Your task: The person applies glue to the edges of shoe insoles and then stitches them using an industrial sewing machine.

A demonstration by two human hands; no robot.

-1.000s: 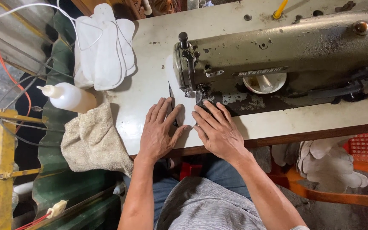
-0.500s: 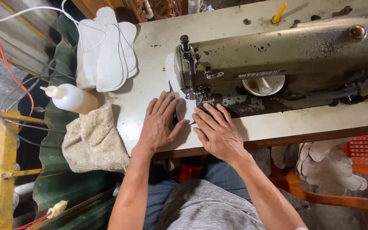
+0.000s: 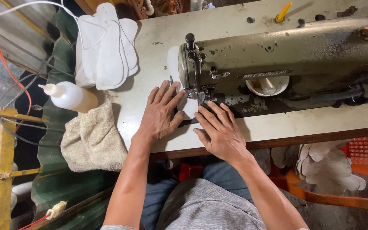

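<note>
Pressing both palms flat, I pin the white piece [image 3: 189, 107] under the sewing machine's needle [image 3: 197, 91]: left hand [image 3: 160, 115] beside it, right hand [image 3: 220, 134] just below, fingers spread, gripping nothing, its length running away from me.

The scene is lit softly and evenly from above, so the pale table top [image 3: 235, 25] is rendered bright while short, diffuse shadows are cast just beside the left hand [image 3: 160, 115], the right hand [image 3: 220, 134] and under the sewing machine [image 3: 286, 55]. The left edge and the near floor are left dim. Focus is held sharply at the centre, and no motion blur or glare is seen.
</note>
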